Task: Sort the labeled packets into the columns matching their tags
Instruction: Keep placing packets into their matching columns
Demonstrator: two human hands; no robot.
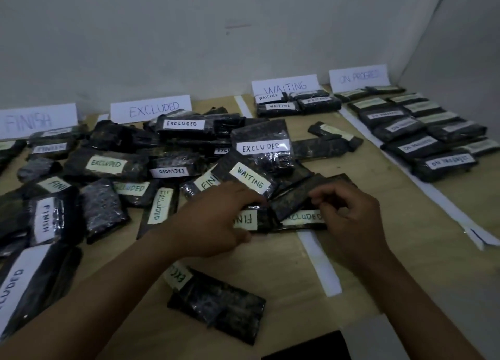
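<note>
A pale wooden table (273,262) is standing in a dim room against a white wall, with four paper signs leaning along its far edge: the FINISH sign (35,120), the EXCLUDED sign (151,109), the WAITING sign (284,87) and the ON PROGRESS sign (358,76). Near the middle of the table the right hand (349,219) is pinching the EXCLUDED packet (295,206) with curled fingers. The left hand (216,219) is gripping the FINISH packet (243,220) just beside it, fingers over it and thumb at its near side. Both packets are lying where a white strip (319,262) is marking off the WAITING column, so neither is sitting in its own place yet. Touching them on the far side, a WAITING packet (250,181) is resting on the edge of a mixed heap (121,164) that is covering the left half of the table, with FINISH and EXCLUDED tags jumbled together. Another packet (216,305) is lying alone by the near edge, its tag starting with EXC. Toward the right far corner, the ON PROGRESS rows (422,132) are looking neat and finished. The WAITING stack (297,104) is holding only a few packets, and two loose packets (330,140) in that column are showing tags too blurred to read. By my judgement well under half of the sorting is finished.
</note>
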